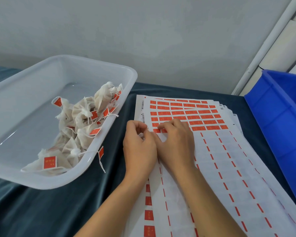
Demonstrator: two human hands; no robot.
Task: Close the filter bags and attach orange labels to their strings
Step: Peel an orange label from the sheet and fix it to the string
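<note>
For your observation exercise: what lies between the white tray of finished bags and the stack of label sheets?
In the head view, only bare dark cloth separates the white tray from the label sheets.

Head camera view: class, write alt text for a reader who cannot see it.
Two bare hands, left and right, pick at a white sheet of orange labels on a dark blue cloth. Beside them, a translucent plastic tub holds labelled white filter bags.

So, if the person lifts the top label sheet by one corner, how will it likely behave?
Probably floppy: the top label sheet looks paper-thin and lies flat on a fanned stack. It likely weighs very little, since most labels are already peeled off, leaving bare backing. It may slide over the sheets below, so the left hand and right hand resting on it help.
</note>
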